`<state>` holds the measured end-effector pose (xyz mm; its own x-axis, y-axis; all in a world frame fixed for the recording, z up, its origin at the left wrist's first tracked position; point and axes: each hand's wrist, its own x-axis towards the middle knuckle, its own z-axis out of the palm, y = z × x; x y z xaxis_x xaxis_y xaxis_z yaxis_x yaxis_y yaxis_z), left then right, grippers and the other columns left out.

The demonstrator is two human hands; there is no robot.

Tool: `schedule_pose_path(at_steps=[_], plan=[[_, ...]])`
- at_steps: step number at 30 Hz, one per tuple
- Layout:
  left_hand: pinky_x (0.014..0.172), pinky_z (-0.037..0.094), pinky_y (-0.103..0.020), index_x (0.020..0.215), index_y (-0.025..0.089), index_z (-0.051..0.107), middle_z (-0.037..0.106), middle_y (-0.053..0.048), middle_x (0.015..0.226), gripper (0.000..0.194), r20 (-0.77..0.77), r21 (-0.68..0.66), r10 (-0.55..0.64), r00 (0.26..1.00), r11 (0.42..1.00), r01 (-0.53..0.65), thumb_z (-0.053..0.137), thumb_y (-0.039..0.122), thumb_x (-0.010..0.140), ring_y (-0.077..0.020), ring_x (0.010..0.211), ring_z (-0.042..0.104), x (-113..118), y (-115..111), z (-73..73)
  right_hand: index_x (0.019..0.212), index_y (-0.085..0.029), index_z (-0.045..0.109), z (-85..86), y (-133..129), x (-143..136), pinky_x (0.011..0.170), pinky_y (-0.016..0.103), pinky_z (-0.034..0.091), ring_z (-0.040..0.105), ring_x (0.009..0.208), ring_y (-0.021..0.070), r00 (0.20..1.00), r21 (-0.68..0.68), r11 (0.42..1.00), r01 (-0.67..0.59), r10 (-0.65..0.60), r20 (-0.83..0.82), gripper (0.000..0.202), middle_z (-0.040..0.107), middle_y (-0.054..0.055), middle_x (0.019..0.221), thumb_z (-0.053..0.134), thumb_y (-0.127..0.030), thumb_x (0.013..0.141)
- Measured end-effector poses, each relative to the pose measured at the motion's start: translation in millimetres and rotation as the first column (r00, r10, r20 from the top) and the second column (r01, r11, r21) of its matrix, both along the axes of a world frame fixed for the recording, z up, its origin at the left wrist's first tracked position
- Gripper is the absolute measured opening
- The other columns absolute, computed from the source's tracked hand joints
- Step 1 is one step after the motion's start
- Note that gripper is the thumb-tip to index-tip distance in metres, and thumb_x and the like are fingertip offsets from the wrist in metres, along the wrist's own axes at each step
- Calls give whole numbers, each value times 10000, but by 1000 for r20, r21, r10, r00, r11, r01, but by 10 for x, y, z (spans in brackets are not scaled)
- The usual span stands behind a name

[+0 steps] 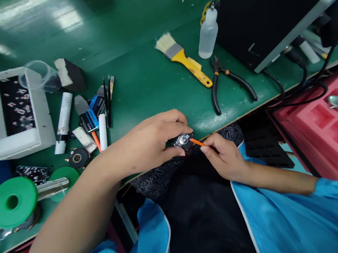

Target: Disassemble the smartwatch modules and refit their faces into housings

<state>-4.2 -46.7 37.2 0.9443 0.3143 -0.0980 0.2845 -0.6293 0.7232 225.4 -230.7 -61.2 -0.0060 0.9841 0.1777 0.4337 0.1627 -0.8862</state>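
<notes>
My left hand grips a small round black part with a shiny, silvery top, near the front edge of the green table. Fingers and thumb close round it from the left, hiding some of its side. In my right hand is a thin orange stick, pinched between thumb and fingers. Its tip meets or nearly meets the top of the black part. A similar round black part lies on the table to the left.
Beyond my hands lie a yellow-handled brush, pliers and a squeeze bottle. A black box stands at right, above a pink foam tray. Leftward are tweezers, a marker, a white foam box and a green spool.
</notes>
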Motion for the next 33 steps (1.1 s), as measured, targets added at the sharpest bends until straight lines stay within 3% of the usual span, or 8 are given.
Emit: schedule_pose_path(at_steps=[17, 23, 33], plan=[[1048, 638, -398, 1390, 191, 862, 815, -136, 1395, 301, 23, 10, -4, 1000, 1000, 4, 849, 221, 1090, -298, 1253, 821, 1, 1, -14, 1102, -279, 625, -5, -6, 14, 618, 293, 476, 623, 638, 153, 999, 13, 999, -31, 30, 45, 158, 711, -24, 841, 585, -319, 1250], [1041, 637, -390, 1400, 209, 854, 810, -136, 1412, 307, -2, -7, 0, 1000, 1000, 0, 842, 228, 1094, -293, 1256, 814, -17, 3, -8, 1102, -272, 585, 40, 18, 27, 618, 273, 437, 606, 627, 129, 997, 52, 997, -51, 48, 65, 149, 690, -47, 830, 591, -236, 1247], [1058, 636, -399, 1381, 211, 856, 811, -138, 1404, 295, 21, 8, -10, 1000, 1000, 10, 818, 214, 1088, -302, 1281, 820, -3, 8, -5, 1127, -264, 565, 38, 32, 14, 591, 252, 415, 556, 585, 109, 993, 148, 986, -76, 62, 98, 150, 656, -68, 809, 576, -238, 1274]])
